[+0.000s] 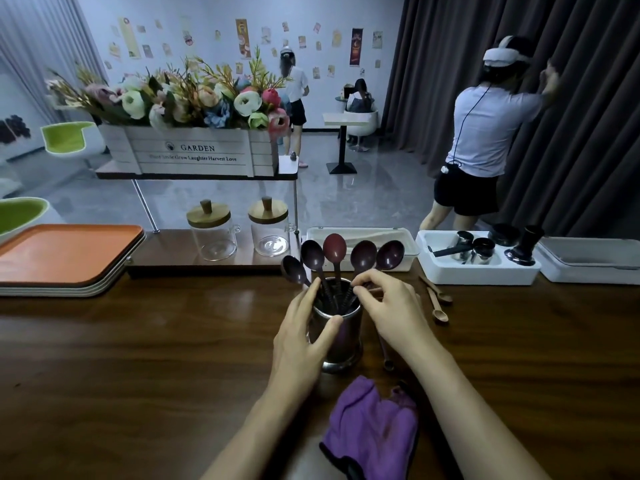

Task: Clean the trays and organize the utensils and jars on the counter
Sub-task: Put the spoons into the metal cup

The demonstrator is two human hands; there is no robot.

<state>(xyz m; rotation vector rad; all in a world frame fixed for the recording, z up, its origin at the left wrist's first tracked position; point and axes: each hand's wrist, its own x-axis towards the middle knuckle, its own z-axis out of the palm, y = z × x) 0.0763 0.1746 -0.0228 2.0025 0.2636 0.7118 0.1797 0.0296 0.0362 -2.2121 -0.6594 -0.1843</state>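
Purple cloth (374, 427) lay crumpled at the near edge of the wooden counter (138, 358). Just beyond it, the left hand (301, 334) gripped a steel utensil cup (348, 341) holding five dark spoons (334, 249), and the right hand (391, 306) pinched a spoon handle at its rim. Two lidded glass jars (211, 230) stood behind, with stacked orange trays (65, 254) far left.

Grey floor (363, 202) — dark curtain (588, 133), postered wall (214, 15).
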